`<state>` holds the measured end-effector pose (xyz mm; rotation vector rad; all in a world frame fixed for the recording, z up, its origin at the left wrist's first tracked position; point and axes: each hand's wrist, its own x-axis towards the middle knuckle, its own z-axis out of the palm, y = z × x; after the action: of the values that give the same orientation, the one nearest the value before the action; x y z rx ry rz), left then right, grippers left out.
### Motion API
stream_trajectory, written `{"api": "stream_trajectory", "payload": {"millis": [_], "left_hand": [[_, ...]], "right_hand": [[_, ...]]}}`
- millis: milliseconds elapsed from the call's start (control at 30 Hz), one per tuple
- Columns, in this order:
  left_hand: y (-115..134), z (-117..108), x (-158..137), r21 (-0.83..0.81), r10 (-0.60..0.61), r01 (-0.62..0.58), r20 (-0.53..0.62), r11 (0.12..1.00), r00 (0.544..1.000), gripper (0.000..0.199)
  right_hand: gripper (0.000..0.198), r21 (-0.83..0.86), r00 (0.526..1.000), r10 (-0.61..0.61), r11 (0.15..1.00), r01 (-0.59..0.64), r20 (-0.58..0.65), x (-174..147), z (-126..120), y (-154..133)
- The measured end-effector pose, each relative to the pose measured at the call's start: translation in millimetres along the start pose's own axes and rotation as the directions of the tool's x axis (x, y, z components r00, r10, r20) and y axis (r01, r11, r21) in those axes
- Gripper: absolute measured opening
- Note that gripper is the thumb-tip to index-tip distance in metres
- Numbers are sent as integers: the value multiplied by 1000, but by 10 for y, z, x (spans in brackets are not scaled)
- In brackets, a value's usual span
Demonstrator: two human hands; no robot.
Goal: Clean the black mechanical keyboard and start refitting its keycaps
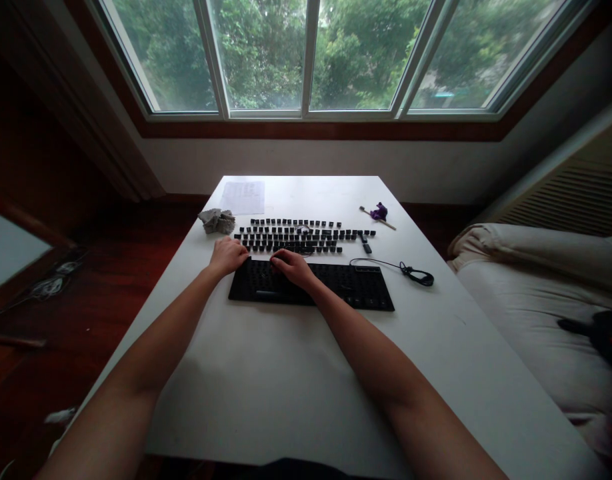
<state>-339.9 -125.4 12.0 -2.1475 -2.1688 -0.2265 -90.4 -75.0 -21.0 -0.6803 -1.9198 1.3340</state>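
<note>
Only the head view to go on here, so: there's a black rectangular plastic keyboard (356, 288) sitting around the middle of a plain white table (266, 380), its long sides running roughly along with the table's far edge. The bare left hand (229, 255) has its fingers curled in at the keyboard's far left corner, right by the end of the nearest keycap row; can't tell if it's gripping anything. The bare right hand (292, 265) is over the left half of the board, fingers drawn in to a narrow pinch, but it's too dark to tell what, if anything, is between them. Small black plastic keycaps (327, 233) are lined up in rows just past the keyboard, toward the far edge. A crumpled grey cloth (217, 221) is bunched up by the left edge, and a white printed paper sheet (243, 198) lies flat near the far left corner. Over toward the far right corner there's a thin wooden stick (389, 224) with a scrunched purple bundle (379, 211) against it, and a coiled black cable (417, 274) lies nearer the right edge.
</note>
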Motion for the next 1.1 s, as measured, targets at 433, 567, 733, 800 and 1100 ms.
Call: {"api": "stream_trajectory", "payload": {"millis": [433,567,733,800,1100], "left_hand": [[63,-3,139,-14,-9,11,152,1000,988,27],[103,2,100,-31,13,-9,153,999,988,23],[166,-3,38,-52,29,-22,137,998,990,21],[197,-4,22,-56,35,-28,129,998,991,22],[284,-47,-62,-117,58,-44,121,992,991,21]], "right_hand": [[24,44,998,55,998,-56,19,-6,14,6],[19,18,996,92,996,-91,-22,-19,42,-11],[11,81,974,223,971,-224,32,-28,41,-80],[7,116,958,273,952,-282,91,-39,32,-108],[3,177,938,319,924,-339,132,-76,11,-119]]}}
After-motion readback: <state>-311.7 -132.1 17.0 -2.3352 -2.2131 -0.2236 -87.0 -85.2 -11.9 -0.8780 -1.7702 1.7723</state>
